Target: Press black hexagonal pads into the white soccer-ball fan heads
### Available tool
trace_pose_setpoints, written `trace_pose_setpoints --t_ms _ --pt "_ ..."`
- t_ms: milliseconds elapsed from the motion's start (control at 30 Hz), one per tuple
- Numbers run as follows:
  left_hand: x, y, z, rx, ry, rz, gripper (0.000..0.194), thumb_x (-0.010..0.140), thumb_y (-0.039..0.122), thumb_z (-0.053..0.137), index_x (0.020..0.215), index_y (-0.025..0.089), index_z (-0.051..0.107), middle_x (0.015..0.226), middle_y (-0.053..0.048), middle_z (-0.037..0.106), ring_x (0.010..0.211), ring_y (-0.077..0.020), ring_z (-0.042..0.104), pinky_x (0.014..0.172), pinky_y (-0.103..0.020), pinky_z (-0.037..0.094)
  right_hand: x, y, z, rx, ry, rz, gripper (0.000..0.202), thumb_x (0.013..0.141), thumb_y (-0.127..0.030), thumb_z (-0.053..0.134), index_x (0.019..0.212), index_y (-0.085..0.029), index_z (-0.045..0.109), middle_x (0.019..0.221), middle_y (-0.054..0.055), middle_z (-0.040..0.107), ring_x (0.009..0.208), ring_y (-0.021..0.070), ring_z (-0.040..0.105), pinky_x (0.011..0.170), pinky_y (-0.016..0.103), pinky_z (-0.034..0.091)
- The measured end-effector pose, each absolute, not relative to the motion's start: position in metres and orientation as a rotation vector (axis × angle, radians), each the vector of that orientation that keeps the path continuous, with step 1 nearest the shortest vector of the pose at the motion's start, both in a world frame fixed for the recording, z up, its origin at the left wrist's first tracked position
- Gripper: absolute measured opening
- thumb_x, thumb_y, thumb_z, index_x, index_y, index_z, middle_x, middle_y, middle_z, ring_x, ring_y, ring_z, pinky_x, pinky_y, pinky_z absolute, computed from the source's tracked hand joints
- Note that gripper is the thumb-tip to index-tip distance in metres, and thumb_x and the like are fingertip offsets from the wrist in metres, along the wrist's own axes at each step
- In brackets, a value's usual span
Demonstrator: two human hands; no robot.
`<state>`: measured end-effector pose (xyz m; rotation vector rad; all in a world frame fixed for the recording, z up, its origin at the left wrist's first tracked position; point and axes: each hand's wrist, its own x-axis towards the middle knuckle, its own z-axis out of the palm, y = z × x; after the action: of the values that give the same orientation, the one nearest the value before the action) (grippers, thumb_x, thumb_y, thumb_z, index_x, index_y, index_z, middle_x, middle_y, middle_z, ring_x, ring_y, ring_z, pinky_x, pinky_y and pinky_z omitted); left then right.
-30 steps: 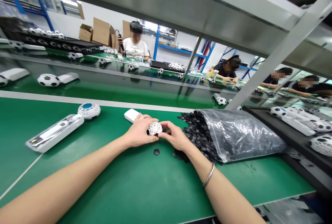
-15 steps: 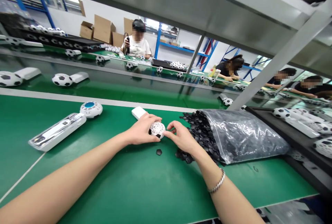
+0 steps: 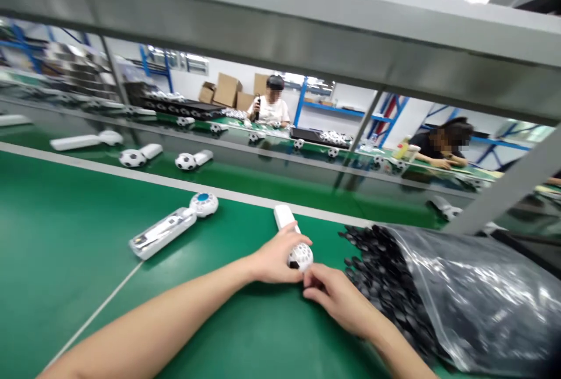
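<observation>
In the head view, 2 bare hands meet over the green table [image 3: 245, 332], right of the middle of the scene. The left hand [image 3: 280, 257] is partly closed around a white ball [image 3: 302, 255] with openwork on top and a black patch on its near left side; the fingers curl over its far side and the thumb lies along its near side. The right hand [image 3: 335, 296] is at the ball's near right edge, its thumb and index finger bent close together; whether they pinch a small piece cannot be told. A white handle [image 3: 284, 216] lies just beyond the left hand, which hides where the handle and ball would meet.

To the right of the hands, a heap of black pieces [image 3: 385, 276] spreads from the mouth of a clear plastic bag [image 3: 486, 291] lying on its side. Left of the hands, well apart, an open white case [image 3: 164, 233] lies slanted on the table, its far right end at a round white head [image 3: 204, 204] with a blue centre.

Beyond the table's pale far strip [image 3: 236, 196], 2 football-patterned units [image 3: 186, 161] with white handles lie near each other at the left. On the far side, 1 person in a white top [image 3: 272, 109] holds a dark tool [image 3: 257, 108], and another in a dark top [image 3: 427, 145] leans forward at the right.
</observation>
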<state>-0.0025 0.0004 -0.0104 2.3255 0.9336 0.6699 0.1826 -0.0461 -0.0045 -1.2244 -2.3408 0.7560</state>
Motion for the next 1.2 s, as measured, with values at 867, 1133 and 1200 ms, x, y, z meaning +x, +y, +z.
trace_pose_setpoints --t_ms 867,1133,1200 --pt "-0.002 -0.002 -0.002 2.266 0.822 0.592 0.038 0.066 0.026 0.062 0.102 0.023 0.052 0.122 -0.003 0.049 0.133 -0.0218 0.010 0.105 -0.038 0.022 0.185 -0.037 -0.009 -0.955 -2.148 0.548 0.010 0.080 -0.016 0.054 0.084 -0.021 0.061 0.081 0.001 0.060 0.080 0.0132 0.054 0.075 0.027 0.044" --pt "0.006 -0.004 -0.009 2.302 0.874 0.651 0.035 0.065 0.019 0.055 0.100 0.022 0.053 0.116 -0.002 0.053 0.132 -0.0240 0.012 0.106 -0.040 0.020 0.184 -0.026 -0.021 -1.109 -1.888 0.786 0.015 0.071 -0.025 0.065 0.076 -0.018 0.053 0.074 -0.002 0.052 0.066 0.0090 0.049 0.061 0.020 0.041" --pt "0.006 -0.004 -0.009 2.327 0.876 0.658 0.034 0.066 0.018 0.053 0.099 0.022 0.052 0.116 -0.002 0.053 0.132 -0.0233 0.014 0.107 -0.040 0.019 0.184 -0.027 -0.023 -1.120 -1.893 0.765 0.016 0.071 -0.029 0.064 0.072 -0.017 0.053 0.072 -0.003 0.052 0.065 0.0087 0.048 0.061 0.020 0.039"
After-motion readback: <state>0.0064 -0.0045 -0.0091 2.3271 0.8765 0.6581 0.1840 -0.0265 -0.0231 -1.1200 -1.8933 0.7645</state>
